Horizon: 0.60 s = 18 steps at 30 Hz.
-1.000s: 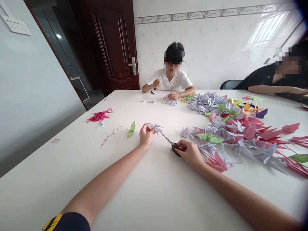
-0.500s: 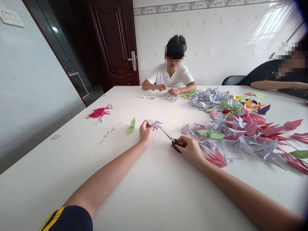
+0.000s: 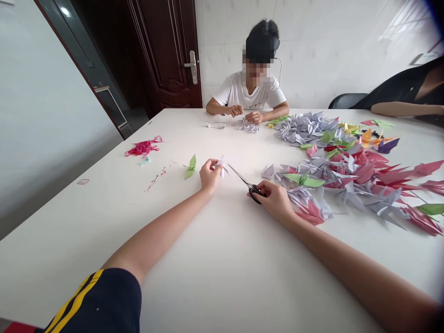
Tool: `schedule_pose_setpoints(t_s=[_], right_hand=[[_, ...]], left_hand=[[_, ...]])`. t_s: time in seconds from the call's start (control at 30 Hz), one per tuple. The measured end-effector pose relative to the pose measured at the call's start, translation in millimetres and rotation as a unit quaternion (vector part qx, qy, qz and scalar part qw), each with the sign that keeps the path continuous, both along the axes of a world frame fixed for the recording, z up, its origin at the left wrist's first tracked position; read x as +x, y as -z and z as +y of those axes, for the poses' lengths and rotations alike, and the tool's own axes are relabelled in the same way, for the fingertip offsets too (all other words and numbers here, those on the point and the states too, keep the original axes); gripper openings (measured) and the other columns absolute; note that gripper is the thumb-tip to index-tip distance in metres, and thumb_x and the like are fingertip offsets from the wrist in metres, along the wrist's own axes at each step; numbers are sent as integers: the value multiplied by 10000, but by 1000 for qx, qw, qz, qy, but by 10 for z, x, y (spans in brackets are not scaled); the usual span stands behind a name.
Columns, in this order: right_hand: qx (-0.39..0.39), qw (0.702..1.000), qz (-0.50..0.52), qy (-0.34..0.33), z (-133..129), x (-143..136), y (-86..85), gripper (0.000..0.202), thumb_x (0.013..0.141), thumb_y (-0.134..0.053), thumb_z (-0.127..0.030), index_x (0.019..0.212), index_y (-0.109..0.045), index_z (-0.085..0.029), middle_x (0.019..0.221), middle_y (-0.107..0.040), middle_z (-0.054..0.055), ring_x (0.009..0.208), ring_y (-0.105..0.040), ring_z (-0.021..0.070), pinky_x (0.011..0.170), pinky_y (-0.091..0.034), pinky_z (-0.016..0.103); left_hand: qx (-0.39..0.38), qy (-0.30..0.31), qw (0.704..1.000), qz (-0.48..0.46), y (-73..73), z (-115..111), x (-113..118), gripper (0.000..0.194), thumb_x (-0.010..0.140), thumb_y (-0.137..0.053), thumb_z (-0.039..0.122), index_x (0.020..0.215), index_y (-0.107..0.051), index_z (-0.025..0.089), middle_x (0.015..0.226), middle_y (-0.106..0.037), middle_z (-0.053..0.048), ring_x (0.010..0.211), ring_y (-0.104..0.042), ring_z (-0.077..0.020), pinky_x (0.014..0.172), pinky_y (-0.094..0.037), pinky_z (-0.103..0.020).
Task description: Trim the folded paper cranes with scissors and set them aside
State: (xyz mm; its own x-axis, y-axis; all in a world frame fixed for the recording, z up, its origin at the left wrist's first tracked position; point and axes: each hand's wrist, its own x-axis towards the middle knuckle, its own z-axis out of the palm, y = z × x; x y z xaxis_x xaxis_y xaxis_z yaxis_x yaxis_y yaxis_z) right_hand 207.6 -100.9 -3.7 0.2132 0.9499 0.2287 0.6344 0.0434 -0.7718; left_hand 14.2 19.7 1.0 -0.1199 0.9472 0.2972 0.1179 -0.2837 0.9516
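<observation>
Between the fingers of my left hand [image 3: 210, 175] is a pale lilac folded paper crane [image 3: 222, 166], its points sticking out to the right. My right hand [image 3: 274, 196] grips black-handled scissors [image 3: 245, 181] by the finger loops. The blades look closed, and their tip sits just right of the crane, apart from it or nearly so. Left of my left hand a green paper crane [image 3: 190, 167] lies on the white table [image 3: 194, 259]. Close to my right hand spreads a large pile of paper cranes [image 3: 347, 175], mostly lilac and pink, with some green, orange and purple.
A bundle of pink thread [image 3: 142, 147] lies at the left, near a small light-blue paper piece [image 3: 145, 160] and scattered red specks [image 3: 157, 177]. Across the table, a person in white [image 3: 255, 88] handles small paper pieces. Another person's arm [image 3: 402, 108] rests at the far right.
The crane in my left hand has turned from lying sideways to pointing upward, and the scissor tip has come away from it. The whole view has tilted down slightly.
</observation>
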Motion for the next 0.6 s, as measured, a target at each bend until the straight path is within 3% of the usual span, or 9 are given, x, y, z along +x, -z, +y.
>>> schedule_pose_setpoints(t_s=[0.13,0.27,0.43,0.6], right_hand=[[4,1000,3,-3,-3,-1,-3,490,701,-702,-687,693,-597,-208,543,-497,-21,525,-366,128,515,-249,278],[2,1000,5,-3,-1,5,8,465,706,-712,-658,691,-594,-209,550,-501,-22,531,-369,128,520,-250,277],[6,1000,9,-6,1,7,5,463,702,-716,-653,686,-590,-207,544,-495,-25,530,-366,126,522,-255,277],[6,1000,5,-8,0,10,8,473,704,-711,-663,686,-596,-204,539,-498,-26,523,-366,122,516,-257,274]], left_hand=[[-21,-26,999,-15,0,-3,-3,57,753,-682,168,749,-631,194,750,-606,8,590,-476,-108,585,-369,-232],[-15,-21,998,-59,-26,-25,-1,80,811,-652,200,805,-572,194,718,-604,9,568,-548,-108,584,-432,-236],[67,-34,985,-156,-88,-6,19,177,852,-638,225,879,-466,195,881,-598,-13,679,-662,-114,711,-550,-271],[18,-13,966,-256,-61,51,35,313,885,-644,322,894,-351,213,891,-588,-13,780,-719,-149,821,-581,-320]])
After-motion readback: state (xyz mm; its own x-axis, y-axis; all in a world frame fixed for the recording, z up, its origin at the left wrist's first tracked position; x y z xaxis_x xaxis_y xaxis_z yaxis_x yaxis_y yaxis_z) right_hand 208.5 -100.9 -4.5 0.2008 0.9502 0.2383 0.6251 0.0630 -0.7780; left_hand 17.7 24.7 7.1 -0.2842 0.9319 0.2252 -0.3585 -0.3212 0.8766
